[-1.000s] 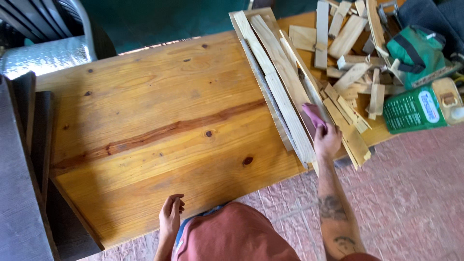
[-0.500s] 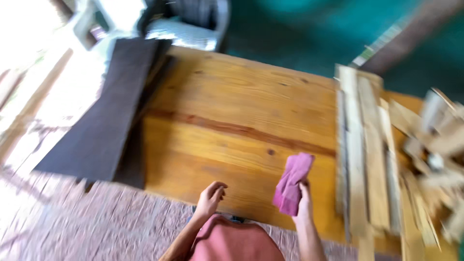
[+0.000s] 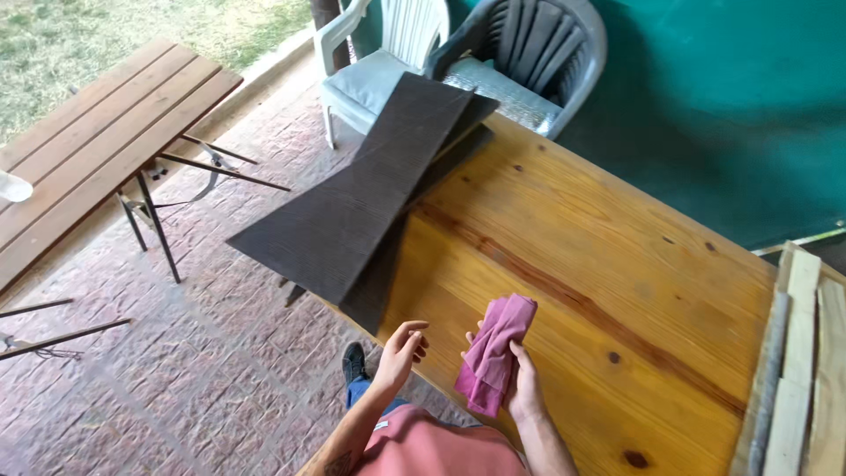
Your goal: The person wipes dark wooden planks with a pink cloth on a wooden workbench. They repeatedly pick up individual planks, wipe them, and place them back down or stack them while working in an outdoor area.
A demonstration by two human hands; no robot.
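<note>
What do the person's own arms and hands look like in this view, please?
Both arms are bare, with no sleeves, gloves, watch or rings visible. The left hand sits on a forearm bearing a dark tattoo near the elbow. The right hand and forearm show no markings here.

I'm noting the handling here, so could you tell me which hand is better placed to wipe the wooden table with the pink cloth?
Probably the right hand: it already grips the pink cloth above the wooden table. The left hand is empty at the table's edge.
</note>
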